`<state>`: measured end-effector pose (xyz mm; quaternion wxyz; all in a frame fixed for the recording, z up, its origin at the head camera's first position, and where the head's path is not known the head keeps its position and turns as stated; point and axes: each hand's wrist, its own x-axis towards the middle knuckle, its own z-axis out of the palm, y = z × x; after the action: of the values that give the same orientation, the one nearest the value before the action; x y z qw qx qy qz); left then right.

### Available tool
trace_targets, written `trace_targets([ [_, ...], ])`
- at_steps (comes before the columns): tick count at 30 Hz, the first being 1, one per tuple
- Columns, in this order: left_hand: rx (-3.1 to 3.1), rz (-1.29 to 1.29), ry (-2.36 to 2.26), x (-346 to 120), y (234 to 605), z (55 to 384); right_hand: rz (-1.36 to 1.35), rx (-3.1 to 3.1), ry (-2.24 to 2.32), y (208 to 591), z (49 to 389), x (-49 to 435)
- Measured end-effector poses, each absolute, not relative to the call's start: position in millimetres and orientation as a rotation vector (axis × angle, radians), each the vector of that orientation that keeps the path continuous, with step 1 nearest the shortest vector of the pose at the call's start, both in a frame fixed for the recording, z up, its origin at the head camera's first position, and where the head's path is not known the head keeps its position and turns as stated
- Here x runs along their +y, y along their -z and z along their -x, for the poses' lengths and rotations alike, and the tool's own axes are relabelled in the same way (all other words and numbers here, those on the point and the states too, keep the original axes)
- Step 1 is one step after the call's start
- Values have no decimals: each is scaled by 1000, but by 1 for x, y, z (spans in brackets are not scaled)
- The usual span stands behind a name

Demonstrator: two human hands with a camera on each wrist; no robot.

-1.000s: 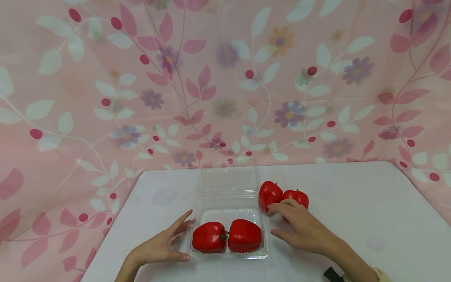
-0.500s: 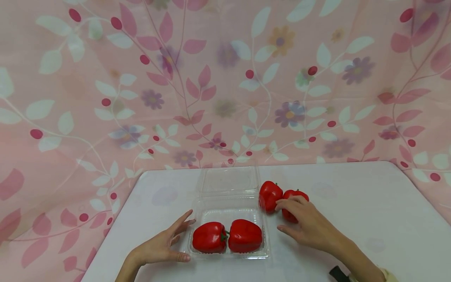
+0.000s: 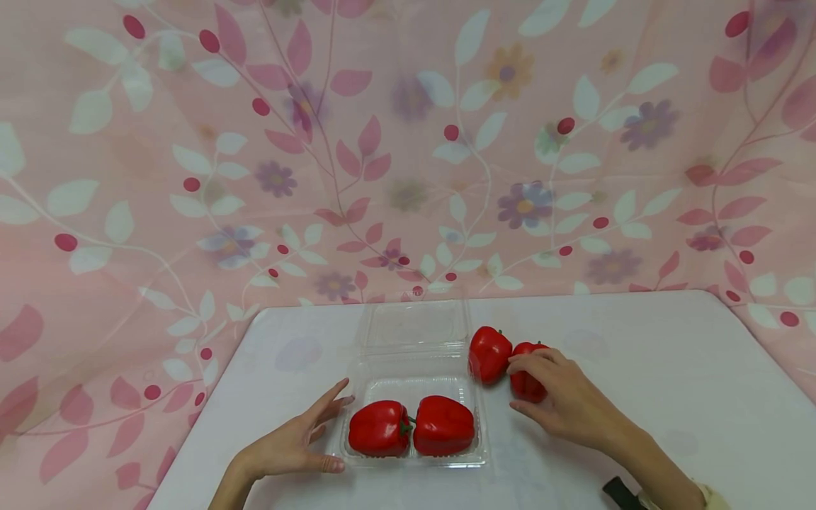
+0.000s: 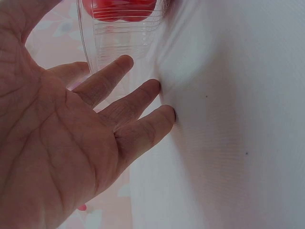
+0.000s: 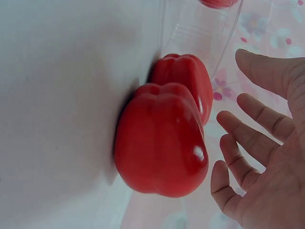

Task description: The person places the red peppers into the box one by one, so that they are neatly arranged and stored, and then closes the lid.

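Observation:
Two red bell peppers, one on the left (image 3: 378,429) and one on the right (image 3: 444,426), lie stem to stem in a clear plastic clamshell box (image 3: 408,387). My left hand (image 3: 287,445) stays at the box's left side, fingers spread and holding nothing. Right of the box sit two more red peppers, a farther one (image 3: 489,355) and a nearer one (image 3: 525,382), side by side. Over the nearer pepper hovers my right hand (image 3: 567,400), which partly hides it in the head view. The right wrist view shows a gap between its loosely bent fingers (image 5: 250,138) and that pepper (image 5: 162,143).
The box's hinged lid (image 3: 417,324) lies folded back toward the far edge of the white table (image 3: 637,354). A pink floral cloth (image 3: 408,142) hangs behind the table. A dark strap (image 3: 621,492) shows by the right sleeve.
My right hand has shifted to the right, from near the farther pepper to over the nearer one. My left hand, the box and the peppers have not moved.

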<state>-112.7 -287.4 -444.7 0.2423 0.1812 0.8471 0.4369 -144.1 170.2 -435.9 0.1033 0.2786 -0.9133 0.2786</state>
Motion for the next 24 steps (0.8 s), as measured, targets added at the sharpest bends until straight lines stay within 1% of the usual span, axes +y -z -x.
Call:
trace_targets([
  [10,2317,-479,-1183,-287,446,113,-746,-2740,-833,436,149,178],
  [24,2326,-472,-1169,-287,445,113,-750,-2712,-806,436,155,189],
])
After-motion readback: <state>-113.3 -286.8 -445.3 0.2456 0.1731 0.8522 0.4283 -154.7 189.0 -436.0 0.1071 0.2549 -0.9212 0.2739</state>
